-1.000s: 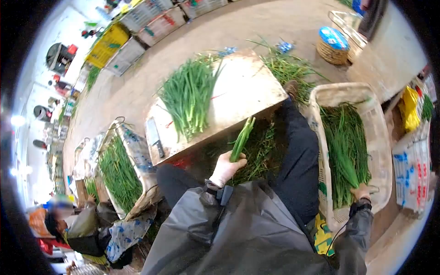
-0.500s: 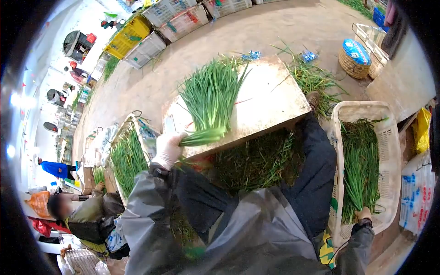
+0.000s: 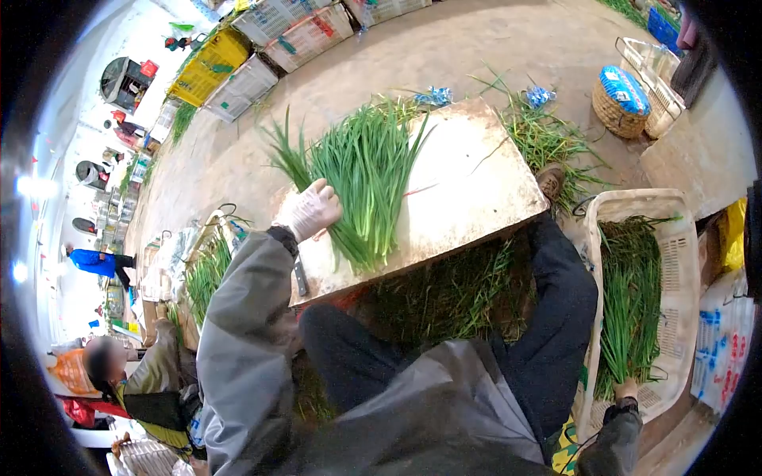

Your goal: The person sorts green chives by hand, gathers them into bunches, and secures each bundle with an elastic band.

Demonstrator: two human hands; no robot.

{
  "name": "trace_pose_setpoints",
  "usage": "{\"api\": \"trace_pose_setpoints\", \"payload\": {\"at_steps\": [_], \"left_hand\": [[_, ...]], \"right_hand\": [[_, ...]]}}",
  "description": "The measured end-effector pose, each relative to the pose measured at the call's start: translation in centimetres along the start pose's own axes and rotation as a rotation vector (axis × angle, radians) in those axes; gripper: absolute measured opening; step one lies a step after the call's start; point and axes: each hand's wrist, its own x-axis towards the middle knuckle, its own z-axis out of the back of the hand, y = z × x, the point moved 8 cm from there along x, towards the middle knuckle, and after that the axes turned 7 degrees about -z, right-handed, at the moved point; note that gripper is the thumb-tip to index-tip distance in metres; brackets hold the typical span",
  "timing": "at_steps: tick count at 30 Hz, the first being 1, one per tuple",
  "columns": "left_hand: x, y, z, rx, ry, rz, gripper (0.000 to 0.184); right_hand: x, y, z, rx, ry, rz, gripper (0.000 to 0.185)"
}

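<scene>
My left hand [image 3: 317, 208], in a pale glove, is closed round a small bunch of green chives [image 3: 292, 155] at the left side of the board [image 3: 468, 174]. Its leaves point up and away, and its stalk ends hang below my fist. Right beside it, a larger pile of chives [image 3: 373, 166] lies on the board. A knife [image 3: 300, 276] rests at the board's near left edge. Down in the white crate [image 3: 680, 262] on my right, my right hand [image 3: 627, 389] grips the near end of the chives [image 3: 629, 317] there; its fingers are partly hidden.
Loose leaves [image 3: 548, 139] and blue ties [image 3: 540, 97] lie past the board. A basket with a blue cover [image 3: 621, 101] stands far right. To the left are another crate of chives [image 3: 208, 270] and a seated co-worker [image 3: 151, 381]. Stacked crates [image 3: 309, 40] line the back.
My left hand has moved up and right over the board, and its bunch has swung from lying sideways to leaves-up beside the pile. The knife now shows more fully. My right hand stays in the crate.
</scene>
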Motion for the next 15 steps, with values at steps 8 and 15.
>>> {"api": "trace_pose_setpoints", "payload": {"at_steps": [8, 15], "left_hand": [[1.2, 1.2, -9.2, -0.008, 0.169, 0.081, 0.007], [1.5, 4.5, -8.2, -0.016, 0.193, 0.437, 0.045]], "right_hand": [[2.6, -2.8, -2.8, 0.126, 0.044, -0.087, 0.072], [6.5, -4.7, -5.4, 0.094, 0.033, -0.062, 0.073]]}}
